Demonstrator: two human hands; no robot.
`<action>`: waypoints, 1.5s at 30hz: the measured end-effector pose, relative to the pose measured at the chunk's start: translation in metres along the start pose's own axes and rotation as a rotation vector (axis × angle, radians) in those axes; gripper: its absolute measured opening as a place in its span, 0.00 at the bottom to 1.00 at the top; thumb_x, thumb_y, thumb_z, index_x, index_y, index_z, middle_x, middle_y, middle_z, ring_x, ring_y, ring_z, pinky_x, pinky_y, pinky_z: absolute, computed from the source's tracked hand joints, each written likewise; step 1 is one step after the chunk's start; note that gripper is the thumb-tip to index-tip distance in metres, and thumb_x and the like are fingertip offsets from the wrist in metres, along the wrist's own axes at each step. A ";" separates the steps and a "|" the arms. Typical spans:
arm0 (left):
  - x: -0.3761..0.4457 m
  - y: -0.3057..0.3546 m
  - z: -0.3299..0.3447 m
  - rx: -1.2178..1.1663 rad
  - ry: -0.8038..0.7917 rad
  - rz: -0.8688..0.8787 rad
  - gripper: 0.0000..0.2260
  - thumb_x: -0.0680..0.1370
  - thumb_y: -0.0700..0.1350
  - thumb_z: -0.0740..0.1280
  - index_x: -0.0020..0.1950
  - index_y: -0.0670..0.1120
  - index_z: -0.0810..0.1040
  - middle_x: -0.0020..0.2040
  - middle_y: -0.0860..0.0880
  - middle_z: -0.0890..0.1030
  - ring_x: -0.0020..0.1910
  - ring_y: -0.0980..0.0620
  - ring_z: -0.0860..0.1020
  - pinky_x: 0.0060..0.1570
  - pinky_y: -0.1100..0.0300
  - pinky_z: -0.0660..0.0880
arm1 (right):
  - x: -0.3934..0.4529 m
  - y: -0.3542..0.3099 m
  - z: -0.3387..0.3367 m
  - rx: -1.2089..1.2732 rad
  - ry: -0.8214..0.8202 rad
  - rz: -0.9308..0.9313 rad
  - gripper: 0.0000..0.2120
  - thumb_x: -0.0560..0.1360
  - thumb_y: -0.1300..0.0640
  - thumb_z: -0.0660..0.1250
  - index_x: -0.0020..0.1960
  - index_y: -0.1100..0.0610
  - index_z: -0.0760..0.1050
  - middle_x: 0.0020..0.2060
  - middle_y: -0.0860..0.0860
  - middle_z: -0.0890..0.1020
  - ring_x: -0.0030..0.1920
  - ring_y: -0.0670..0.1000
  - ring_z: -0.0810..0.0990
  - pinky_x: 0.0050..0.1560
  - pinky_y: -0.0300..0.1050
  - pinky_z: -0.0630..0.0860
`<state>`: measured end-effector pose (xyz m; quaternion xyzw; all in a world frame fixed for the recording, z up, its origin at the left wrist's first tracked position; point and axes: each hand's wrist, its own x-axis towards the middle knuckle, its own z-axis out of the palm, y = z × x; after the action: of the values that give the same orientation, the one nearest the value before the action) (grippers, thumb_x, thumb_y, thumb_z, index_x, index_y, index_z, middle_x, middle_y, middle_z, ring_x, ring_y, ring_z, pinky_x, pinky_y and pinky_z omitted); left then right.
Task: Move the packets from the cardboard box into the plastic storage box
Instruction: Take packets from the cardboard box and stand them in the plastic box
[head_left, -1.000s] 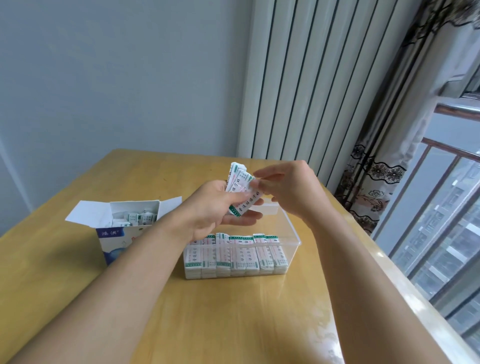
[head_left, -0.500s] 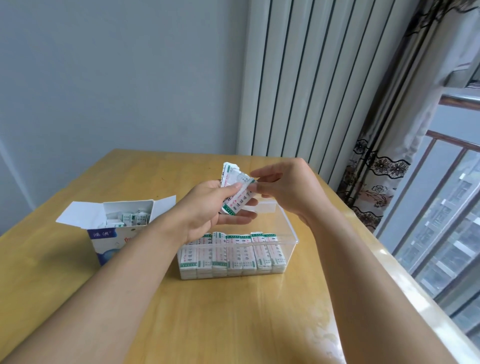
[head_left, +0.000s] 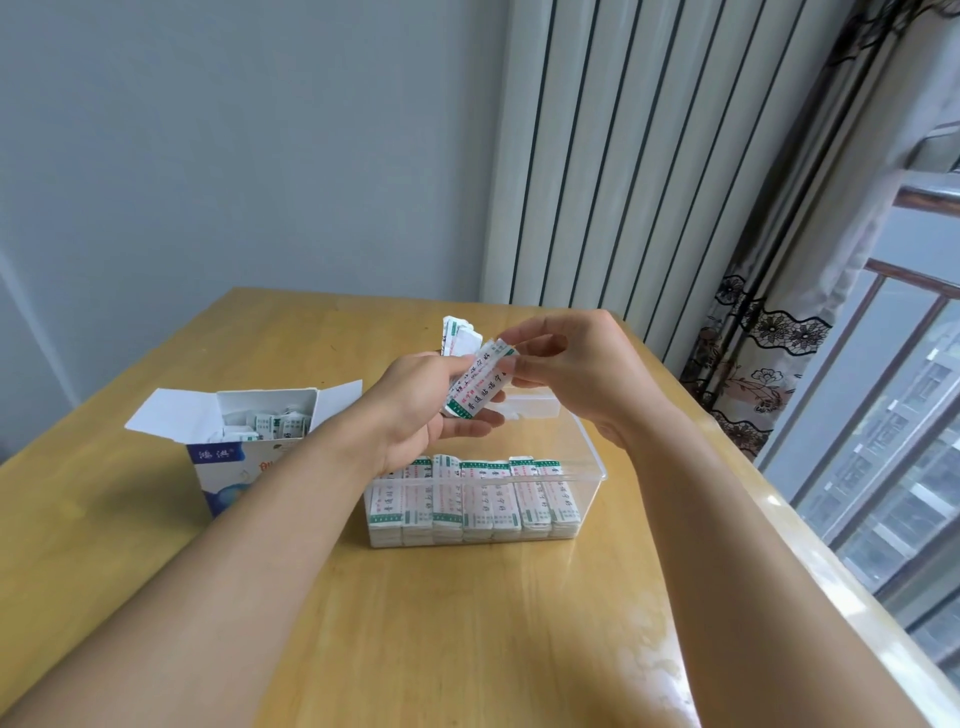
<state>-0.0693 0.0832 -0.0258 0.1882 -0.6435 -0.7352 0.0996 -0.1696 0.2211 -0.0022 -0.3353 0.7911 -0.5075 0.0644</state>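
Head view: left hand (head_left: 426, 410) gripping a small stack of packets (head_left: 480, 382), right hand (head_left: 566, 374) pinching the top packet's upper end, long axis tilted up-right. Directly below the fingers (head_left: 524, 345), plastic storage box (head_left: 582, 457) partly filled; cardboard box (head_left: 249, 441) left of them.

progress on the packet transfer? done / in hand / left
Done: a full row of packets stands along the near wall of the plastic box. In hand: the left hand holds a bunch of packets above it, and the right hand pinches one packet from it. Left: loose packets remain in the open cardboard box; the plastic box's far part has room.
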 end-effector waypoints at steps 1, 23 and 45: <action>0.000 0.000 0.000 0.018 0.007 0.001 0.13 0.86 0.44 0.58 0.61 0.39 0.79 0.50 0.39 0.83 0.38 0.46 0.83 0.33 0.59 0.79 | 0.000 -0.001 0.000 -0.009 -0.005 -0.010 0.07 0.74 0.63 0.76 0.49 0.53 0.85 0.40 0.50 0.87 0.40 0.49 0.88 0.48 0.51 0.85; 0.005 -0.004 0.003 0.047 0.071 0.038 0.11 0.87 0.44 0.58 0.63 0.41 0.75 0.50 0.41 0.83 0.34 0.50 0.81 0.31 0.60 0.77 | 0.000 -0.005 -0.016 -0.108 0.042 -0.125 0.10 0.79 0.64 0.71 0.45 0.51 0.83 0.42 0.49 0.87 0.42 0.49 0.87 0.48 0.49 0.85; -0.002 0.009 0.000 0.011 0.103 0.141 0.11 0.86 0.43 0.57 0.64 0.42 0.74 0.47 0.43 0.82 0.35 0.48 0.79 0.34 0.59 0.75 | 0.022 0.002 0.008 -1.253 -0.681 -0.036 0.10 0.76 0.58 0.74 0.56 0.48 0.85 0.39 0.41 0.79 0.54 0.50 0.81 0.58 0.50 0.79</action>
<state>-0.0681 0.0829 -0.0164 0.1805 -0.6533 -0.7120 0.1833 -0.1835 0.2028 -0.0022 -0.4622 0.8643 0.1744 0.0948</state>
